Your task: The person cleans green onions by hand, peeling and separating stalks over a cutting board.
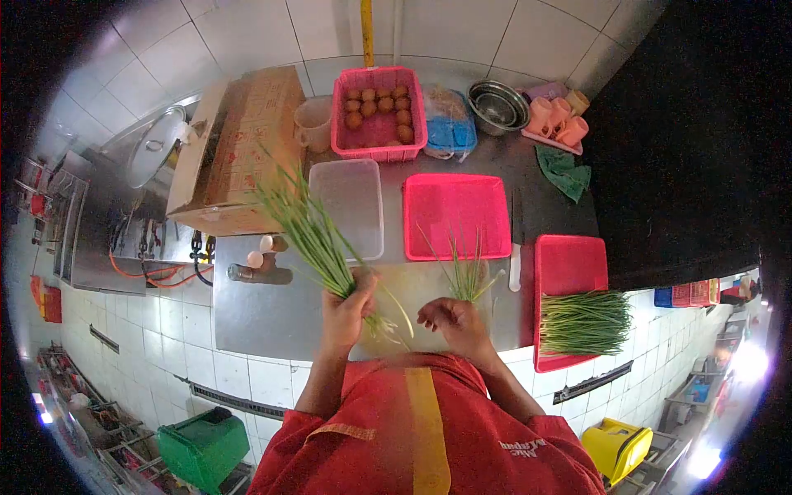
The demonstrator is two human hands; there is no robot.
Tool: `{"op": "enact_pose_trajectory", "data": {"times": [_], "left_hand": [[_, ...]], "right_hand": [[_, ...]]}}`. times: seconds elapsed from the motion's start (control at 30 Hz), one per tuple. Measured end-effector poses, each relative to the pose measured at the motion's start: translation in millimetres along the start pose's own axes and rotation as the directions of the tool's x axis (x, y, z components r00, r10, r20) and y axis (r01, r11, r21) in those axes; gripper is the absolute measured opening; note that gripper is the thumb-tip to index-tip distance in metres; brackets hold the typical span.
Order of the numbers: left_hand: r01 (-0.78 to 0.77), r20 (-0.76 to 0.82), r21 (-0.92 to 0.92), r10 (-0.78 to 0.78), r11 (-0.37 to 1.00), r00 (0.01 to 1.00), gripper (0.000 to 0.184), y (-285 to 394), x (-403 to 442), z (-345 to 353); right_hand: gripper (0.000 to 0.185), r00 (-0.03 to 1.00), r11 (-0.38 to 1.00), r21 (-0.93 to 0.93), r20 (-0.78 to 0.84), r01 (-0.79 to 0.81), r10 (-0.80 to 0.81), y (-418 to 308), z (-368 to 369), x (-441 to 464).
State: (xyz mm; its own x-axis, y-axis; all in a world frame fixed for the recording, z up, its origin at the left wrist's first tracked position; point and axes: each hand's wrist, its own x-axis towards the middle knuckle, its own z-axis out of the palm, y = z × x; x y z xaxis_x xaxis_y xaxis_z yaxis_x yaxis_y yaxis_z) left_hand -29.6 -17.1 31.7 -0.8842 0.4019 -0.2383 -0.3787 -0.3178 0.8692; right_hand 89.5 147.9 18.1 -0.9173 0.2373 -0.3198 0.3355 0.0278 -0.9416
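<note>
My left hand (348, 309) is closed round a bunch of long green stalks (307, 235), whose tips point up and left and whose pale root ends hang below the fist. To its right, my right hand (452, 322) has its fingers curled; whether anything is between them is too small to tell. Just beyond it, a small bunch of stalks (466, 276) lies on the pale cutting board (396, 285). A knife (516, 268) with a white handle lies right of the board. Many more stalks (586, 322) fill the lower part of a red tray (571, 264) at the right.
Behind the board are a clear container (351, 202) and a pink tray (458, 216). Farther back stand a cardboard box (247, 157), a pink basket (379, 150) of round brown items, metal bowls (498, 107) and pink cups (557, 115). Eggshells (261, 252) lie at the left.
</note>
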Motion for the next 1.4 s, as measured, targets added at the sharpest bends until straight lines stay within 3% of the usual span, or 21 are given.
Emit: {"op": "enact_pose_trajectory", "data": {"times": [0.03, 0.13, 0.2, 0.3, 0.47, 0.63, 0.83, 0.9, 1.1, 1.4], "left_hand": [[0.021, 0.022, 0.069, -0.023, 0.997, 0.999, 0.010, -0.9, -1.3, 2.6], [0.086, 0.070, 0.021, -0.087, 0.996, 0.994, 0.010, -4.2, -2.6, 10.1], [0.072, 0.081, 0.001, -0.072, 0.997, 0.994, 0.009, -4.4, -3.4, 18.3], [0.043, 0.100, 0.048, -0.048, 0.998, 0.994, 0.009, -8.4, -1.3, 16.0], [0.172, 0.085, -0.286, -0.154, 0.943, 0.985, 0.029, -13.7, 10.2, -0.7], [0.169, 0.029, -0.306, -0.168, 0.937, 0.985, 0.045, -14.0, 16.1, -7.5], [0.179, 0.125, -0.405, -0.140, 0.897, 0.982, 0.055, -13.4, 19.5, -3.9], [0.176, 0.153, -0.427, -0.121, 0.887, 0.981, 0.058, -15.1, 19.8, -5.9], [0.205, 0.276, -0.436, -0.087, 0.876, 0.957, 0.064, -23.6, 18.5, -16.5], [0.215, 0.262, -0.523, -0.084, 0.825, 0.961, 0.066, -26.2, 18.2, -14.9]], "right_hand": [[0.017, 1.000, 1.000, 0.001, -0.002, 0.001, -0.001, -10.3, 2.7, 0.9], [0.016, 0.993, 0.991, 0.112, -0.102, 0.075, -0.064, -35.4, 13.8, 4.6], [0.014, 0.947, 0.950, -0.117, -0.108, 0.290, -0.302, -41.9, 20.7, 6.7], [0.011, 0.967, 0.966, -0.114, -0.085, 0.232, -0.242, -51.0, 24.5, 6.9], [0.011, 0.988, 0.994, 0.049, -0.124, 0.100, -0.093, -41.1, 25.6, 3.8], [0.011, 0.993, 0.996, 0.051, -0.097, 0.078, -0.073, -37.4, 24.1, 0.5], [0.010, 0.993, 0.992, -0.039, 0.002, 0.117, -0.117, -33.0, 30.1, 1.6], [0.019, 0.992, 0.976, -0.189, 0.081, 0.108, -0.094, -33.3, 28.9, 3.1], [0.020, 0.993, 0.973, -0.224, 0.112, 0.063, -0.039, -31.0, 27.5, 4.5], [0.018, 0.980, 0.933, -0.307, -0.002, 0.188, -0.199, -33.7, 37.7, 0.9]]}}
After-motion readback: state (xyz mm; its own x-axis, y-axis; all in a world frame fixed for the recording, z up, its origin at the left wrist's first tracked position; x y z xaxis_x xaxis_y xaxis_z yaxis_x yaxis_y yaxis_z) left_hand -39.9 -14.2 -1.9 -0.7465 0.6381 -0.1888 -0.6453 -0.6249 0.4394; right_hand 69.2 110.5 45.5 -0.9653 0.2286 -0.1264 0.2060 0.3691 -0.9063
